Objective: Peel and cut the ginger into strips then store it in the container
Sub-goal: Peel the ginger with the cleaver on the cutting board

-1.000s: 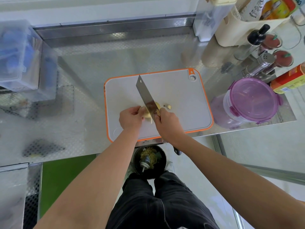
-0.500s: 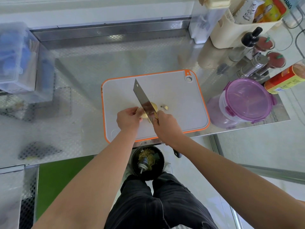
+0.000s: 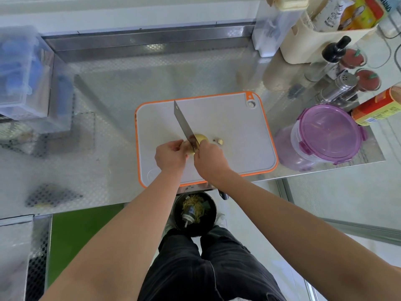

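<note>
**Desk:** What sits closest on your feed?

**Operator:** On my screen, dark trousers [image 3: 208,268] fill the bottom. Just beyond them a black bin [image 3: 194,213] stands on the floor with yellowish shreds inside; it sits at the near edge of the steel counter [image 3: 97,131].

**Desk:** And the hands?

**Operator:** Both are over the near half of the cutting board [image 3: 238,127], which is grey with an orange rim. The left hand [image 3: 170,154] has its fingers curled and pinches the near-left end of the ginger [image 3: 201,138]; the right hand [image 3: 210,160] is wrapped round the knife [image 3: 183,122] where blade meets handle, knuckles up; a dark handle end shows below the wrist, past the counter edge.

**Desk:** Where exactly is the ginger?

**Operator:** Between the two hands, over the board; it is pale yellow where I can see it. The broad blade lies across it, tip pointing away and to the left; I cannot tell whether the edge has bitten in. A couple of small trimmed bits [image 3: 219,141] lie on the board just right of it.

**Desk:** Farther out?

**Operator:** The container [image 3: 327,133] stands right of the board, clear, with its purple lid on. Behind it are a red-and-yellow tin [image 3: 377,107], a steel shaker [image 3: 345,82] and a cream rack [image 3: 303,46]; far left, there is a clear plastic box [image 3: 19,72].
</note>
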`<move>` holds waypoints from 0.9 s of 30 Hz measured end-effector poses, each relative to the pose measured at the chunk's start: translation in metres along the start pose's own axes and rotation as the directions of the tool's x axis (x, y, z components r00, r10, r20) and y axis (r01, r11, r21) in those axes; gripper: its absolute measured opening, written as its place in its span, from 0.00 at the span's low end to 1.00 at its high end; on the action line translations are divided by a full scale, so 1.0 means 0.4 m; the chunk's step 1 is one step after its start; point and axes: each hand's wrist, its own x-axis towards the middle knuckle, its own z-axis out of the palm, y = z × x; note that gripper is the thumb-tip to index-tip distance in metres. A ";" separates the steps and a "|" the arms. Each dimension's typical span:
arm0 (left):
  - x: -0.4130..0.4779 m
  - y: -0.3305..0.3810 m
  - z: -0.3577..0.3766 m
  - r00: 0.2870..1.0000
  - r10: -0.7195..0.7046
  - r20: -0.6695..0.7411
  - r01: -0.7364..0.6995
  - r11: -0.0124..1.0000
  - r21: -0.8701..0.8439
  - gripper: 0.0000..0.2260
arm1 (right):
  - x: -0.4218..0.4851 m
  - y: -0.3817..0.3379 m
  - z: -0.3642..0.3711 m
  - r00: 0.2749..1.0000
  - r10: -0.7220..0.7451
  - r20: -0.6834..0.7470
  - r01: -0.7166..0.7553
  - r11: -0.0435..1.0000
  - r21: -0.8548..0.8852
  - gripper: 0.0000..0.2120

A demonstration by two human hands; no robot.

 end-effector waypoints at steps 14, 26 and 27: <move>0.001 0.004 0.001 0.999 0.037 -0.020 -0.036 0.999 0.037 0.06 | -0.011 0.026 0.017 1.000 -0.014 0.018 0.015 0.996 -0.086 0.11; 0.004 -0.010 -0.006 1.000 0.013 -0.020 -0.013 1.000 0.002 0.06 | -0.017 0.036 0.035 0.999 -0.016 0.033 0.016 1.000 -0.009 0.10; 0.002 -0.010 -0.006 1.000 0.006 -0.022 -0.006 1.000 -0.002 0.07 | -0.017 0.037 0.040 1.000 -0.011 0.027 0.011 1.000 -0.002 0.10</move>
